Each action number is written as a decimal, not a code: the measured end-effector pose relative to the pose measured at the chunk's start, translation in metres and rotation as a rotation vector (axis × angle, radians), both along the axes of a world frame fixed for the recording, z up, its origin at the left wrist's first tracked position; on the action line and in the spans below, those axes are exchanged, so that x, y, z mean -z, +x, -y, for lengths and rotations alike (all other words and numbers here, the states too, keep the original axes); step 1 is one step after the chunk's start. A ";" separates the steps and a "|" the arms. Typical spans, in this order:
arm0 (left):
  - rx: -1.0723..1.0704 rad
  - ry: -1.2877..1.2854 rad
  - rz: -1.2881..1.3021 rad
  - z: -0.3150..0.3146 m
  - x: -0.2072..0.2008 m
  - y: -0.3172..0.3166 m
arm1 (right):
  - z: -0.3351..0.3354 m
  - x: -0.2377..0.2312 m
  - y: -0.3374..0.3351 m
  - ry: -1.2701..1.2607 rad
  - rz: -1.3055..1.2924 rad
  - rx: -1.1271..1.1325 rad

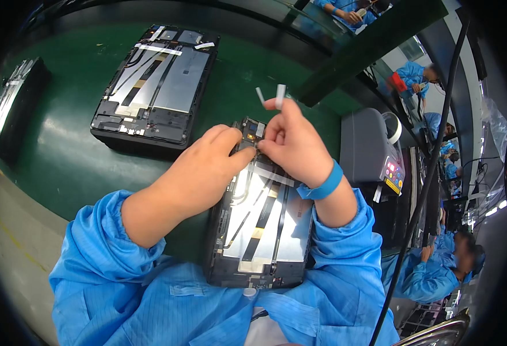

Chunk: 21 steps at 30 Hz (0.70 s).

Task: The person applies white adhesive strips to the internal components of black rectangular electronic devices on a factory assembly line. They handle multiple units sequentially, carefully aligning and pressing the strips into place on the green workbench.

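Observation:
Right in front of me lies an opened tablet point(295, 228), its silvery battery, dark flat cables and black frame exposed. It appears to rest on a stack of similar units. My left hand point(198, 167) is curled round the upper left edge, its thumb pressed near the camera area. At the same end my right hand point(296, 141) pinches thumb and finger together low over the parts; what they hold is hidden. Small white tape strips point(280, 95) stick up from its raised fingertip. A clear-white tape strip point(270, 173) crosses the top of the battery.
Another stack of opened tablets point(175, 86) stands at the back left of the green table point(63, 167). Farther left is a further stack point(17, 109). A grey tape dispenser point(366, 144) with lit buttons stands right. A black cable point(432, 167) hangs there; co-workers in blue sit beyond.

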<state>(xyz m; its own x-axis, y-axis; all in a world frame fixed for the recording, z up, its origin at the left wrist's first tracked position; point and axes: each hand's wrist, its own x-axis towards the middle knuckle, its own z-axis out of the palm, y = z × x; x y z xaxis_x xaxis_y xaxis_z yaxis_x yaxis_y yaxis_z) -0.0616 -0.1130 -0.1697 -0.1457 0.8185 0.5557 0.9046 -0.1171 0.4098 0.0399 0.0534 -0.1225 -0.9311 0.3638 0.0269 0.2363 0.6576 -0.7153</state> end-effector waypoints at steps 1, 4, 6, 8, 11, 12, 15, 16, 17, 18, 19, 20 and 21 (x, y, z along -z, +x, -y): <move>0.008 -0.015 0.013 0.001 -0.001 0.000 | -0.002 -0.003 0.001 0.026 -0.040 -0.024; 0.013 -0.013 0.045 0.001 0.001 -0.003 | -0.014 -0.008 0.008 -0.030 -0.204 -0.197; 0.012 -0.001 0.067 0.001 0.004 -0.001 | -0.018 -0.020 0.008 0.162 -0.149 -0.447; 0.012 0.002 0.074 0.000 0.004 -0.002 | -0.007 -0.029 0.005 0.316 -0.091 -0.528; 0.026 -0.024 0.080 0.002 0.002 -0.002 | 0.001 -0.019 -0.005 0.420 -0.143 -0.513; 0.024 -0.014 0.081 0.003 0.003 -0.003 | 0.005 -0.017 -0.006 0.468 -0.178 -0.466; 0.020 0.016 0.084 0.001 0.004 -0.006 | 0.017 -0.015 -0.003 0.486 -0.335 -0.153; 0.023 0.012 0.083 0.002 0.003 -0.006 | 0.013 -0.013 0.001 0.515 -0.316 -0.110; 0.027 0.008 0.081 0.002 0.003 -0.005 | 0.008 -0.007 0.005 0.456 -0.290 -0.118; 0.026 0.010 0.085 0.002 0.004 -0.004 | 0.002 -0.001 0.008 0.396 -0.264 -0.125; 0.025 0.010 0.082 0.002 0.005 -0.004 | -0.001 0.002 0.009 0.334 -0.244 -0.131; 0.023 0.009 0.079 0.002 0.005 -0.005 | 0.000 0.002 0.011 0.222 -0.172 -0.121; 0.023 0.020 0.070 0.001 0.004 -0.005 | -0.002 0.002 0.010 0.153 -0.147 -0.144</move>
